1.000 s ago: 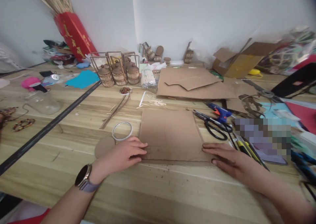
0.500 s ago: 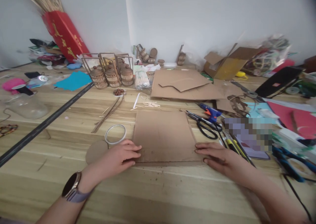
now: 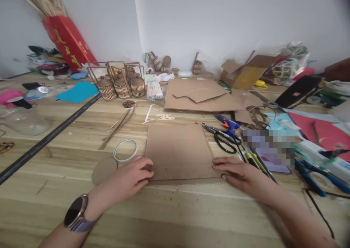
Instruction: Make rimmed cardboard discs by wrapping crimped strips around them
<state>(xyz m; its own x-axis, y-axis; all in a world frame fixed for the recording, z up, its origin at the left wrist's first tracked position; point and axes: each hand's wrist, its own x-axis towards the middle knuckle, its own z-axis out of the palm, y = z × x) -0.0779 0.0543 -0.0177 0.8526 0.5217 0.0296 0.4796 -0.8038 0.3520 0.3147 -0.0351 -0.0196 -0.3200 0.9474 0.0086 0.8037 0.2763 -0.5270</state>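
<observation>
Head view: uneven pressure from my loosely open left hand (image 3: 132, 177) and right hand (image 3: 243, 173) could skew the cardboard (image 3: 177, 149) toward scissors (image 3: 216, 131) at two o'clock.

Purple item (image 3: 276, 168) partly hidden (pixelated); beaded loop (image 3: 6, 146) cut off.

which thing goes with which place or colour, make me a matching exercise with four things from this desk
Things:
1. cardboard square
2. glue gun
3. scissors
4. tall slanted box

Places and colours:
A. red with gold lettering
B. between the left hand and the right hand
C. black handle loops
D. blue with an orange trigger

Right pairs: 1-B, 2-D, 3-C, 4-A
</observation>
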